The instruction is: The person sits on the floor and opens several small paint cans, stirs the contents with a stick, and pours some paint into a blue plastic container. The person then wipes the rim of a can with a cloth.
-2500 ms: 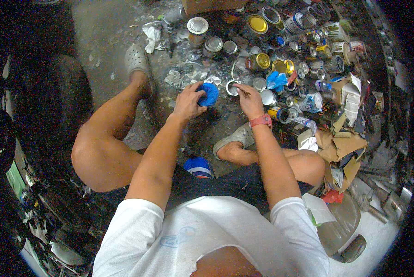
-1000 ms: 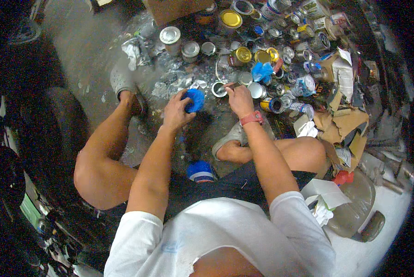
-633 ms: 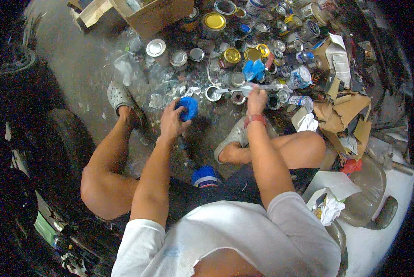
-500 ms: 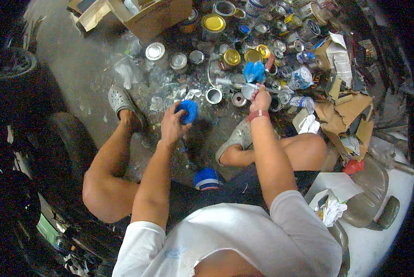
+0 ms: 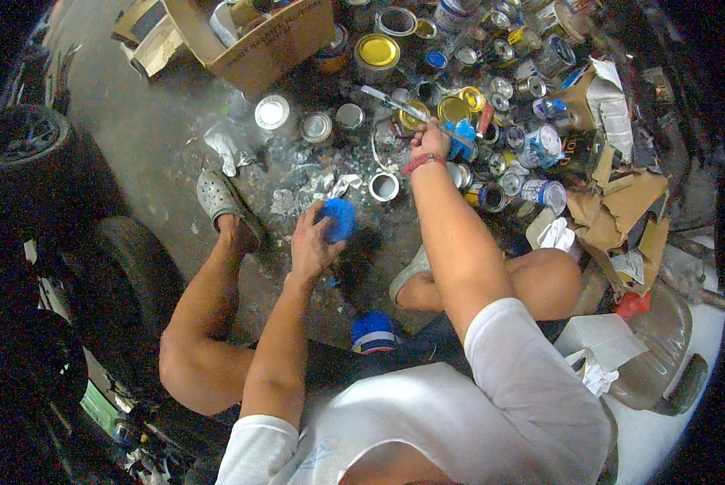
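Note:
My left hand (image 5: 312, 246), low over the floor between my feet, is closed round a blue round thing (image 5: 342, 220) that looks like a small tub or lid; its exact kind is unclear. My right hand (image 5: 431, 141) grips a long, thin, pale stick-like tool (image 5: 391, 100) that slants up and to the left over the paint cans. Just in front of me, between the hands, stands an open can (image 5: 384, 187) with grey-white inside. Beside my right hand lies a crumpled blue plastic piece (image 5: 462, 139), partly hidden by the wrist.
Several cans crowd the far right, one with a yellow lid (image 5: 378, 52). A cardboard box (image 5: 269, 48) stands far left of them. Torn cardboard (image 5: 613, 218) lies to the right, and a blue-topped can (image 5: 372, 331) sits close to me. A tyre (image 5: 27, 133) is at left.
My right hand has moved left and away from me, lifting the stick-like tool over the cans. My left hand has shifted slightly nearer me with the blue thing, which has tilted.

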Action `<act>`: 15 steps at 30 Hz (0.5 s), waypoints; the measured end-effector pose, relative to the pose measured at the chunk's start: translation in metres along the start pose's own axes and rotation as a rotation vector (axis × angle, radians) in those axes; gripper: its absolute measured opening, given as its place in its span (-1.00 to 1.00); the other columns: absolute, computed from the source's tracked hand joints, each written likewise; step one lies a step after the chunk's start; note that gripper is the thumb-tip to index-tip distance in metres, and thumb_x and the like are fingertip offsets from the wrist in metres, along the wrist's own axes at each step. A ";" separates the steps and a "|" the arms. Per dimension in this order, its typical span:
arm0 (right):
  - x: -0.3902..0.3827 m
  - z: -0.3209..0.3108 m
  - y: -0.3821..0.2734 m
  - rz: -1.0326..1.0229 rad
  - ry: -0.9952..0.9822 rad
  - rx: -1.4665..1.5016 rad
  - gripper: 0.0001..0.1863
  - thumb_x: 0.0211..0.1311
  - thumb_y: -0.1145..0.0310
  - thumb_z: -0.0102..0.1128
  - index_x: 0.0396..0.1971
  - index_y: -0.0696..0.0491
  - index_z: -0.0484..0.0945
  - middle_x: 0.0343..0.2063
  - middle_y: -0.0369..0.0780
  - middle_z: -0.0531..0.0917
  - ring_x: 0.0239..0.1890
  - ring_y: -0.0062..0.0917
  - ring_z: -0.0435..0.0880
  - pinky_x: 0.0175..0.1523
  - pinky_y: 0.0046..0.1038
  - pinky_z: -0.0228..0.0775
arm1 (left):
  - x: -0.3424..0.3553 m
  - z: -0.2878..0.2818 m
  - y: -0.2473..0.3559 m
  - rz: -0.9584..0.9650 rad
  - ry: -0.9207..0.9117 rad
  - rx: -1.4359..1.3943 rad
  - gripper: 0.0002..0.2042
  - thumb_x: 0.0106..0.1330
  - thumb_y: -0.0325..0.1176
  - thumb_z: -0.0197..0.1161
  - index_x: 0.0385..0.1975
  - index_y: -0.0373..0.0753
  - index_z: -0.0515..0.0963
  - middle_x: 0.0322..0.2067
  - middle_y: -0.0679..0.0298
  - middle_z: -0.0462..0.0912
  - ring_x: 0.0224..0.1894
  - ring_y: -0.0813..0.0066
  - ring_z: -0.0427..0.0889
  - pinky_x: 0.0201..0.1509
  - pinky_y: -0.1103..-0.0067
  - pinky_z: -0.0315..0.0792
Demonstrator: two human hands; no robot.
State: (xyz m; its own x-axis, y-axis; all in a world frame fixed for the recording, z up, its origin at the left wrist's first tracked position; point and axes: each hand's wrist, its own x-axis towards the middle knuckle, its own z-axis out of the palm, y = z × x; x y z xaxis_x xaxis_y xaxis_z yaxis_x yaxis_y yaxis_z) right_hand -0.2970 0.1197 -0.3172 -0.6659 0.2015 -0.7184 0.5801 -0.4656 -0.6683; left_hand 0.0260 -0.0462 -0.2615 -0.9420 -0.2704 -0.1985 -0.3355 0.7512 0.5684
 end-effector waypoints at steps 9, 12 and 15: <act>-0.003 -0.008 -0.004 0.164 0.046 -0.002 -0.73 0.62 0.07 0.36 -0.13 -0.06 0.55 -0.52 -0.41 0.37 -0.66 -0.66 0.25 -0.60 -0.49 0.08 | -0.003 -0.001 0.004 0.043 0.073 0.002 -0.46 -0.09 -0.34 0.72 0.00 -0.17 0.76 0.45 0.11 0.53 0.41 -0.10 0.55 0.44 0.14 0.55; -0.023 -0.038 0.024 -0.207 0.038 -0.305 -0.42 0.44 -0.08 0.53 0.06 0.10 0.53 -0.19 -0.17 0.61 -0.25 -0.39 0.58 -0.13 -0.27 0.47 | -0.002 -0.004 0.005 0.016 0.041 -0.042 -0.47 -0.08 -0.33 0.73 -0.01 -0.15 0.75 0.45 0.13 0.53 0.41 -0.09 0.55 0.45 0.15 0.54; -0.069 -0.071 0.061 -0.599 -0.034 -0.761 -0.09 0.24 -0.03 0.70 0.34 0.22 0.38 0.20 0.01 0.58 0.19 -0.09 0.60 0.35 -0.09 0.44 | 0.000 -0.014 0.016 0.004 0.044 -0.042 -0.48 -0.06 -0.33 0.72 -0.01 -0.16 0.75 0.45 0.13 0.53 0.42 -0.08 0.55 0.45 0.16 0.54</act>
State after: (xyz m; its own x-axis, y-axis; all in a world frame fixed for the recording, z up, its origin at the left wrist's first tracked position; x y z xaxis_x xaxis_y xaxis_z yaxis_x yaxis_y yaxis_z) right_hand -0.1817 0.1386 -0.3221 -0.9562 0.1931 -0.2198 0.2805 0.3915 -0.8764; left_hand 0.0205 -0.0423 -0.2408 -0.9421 -0.2938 -0.1615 -0.3300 0.7271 0.6021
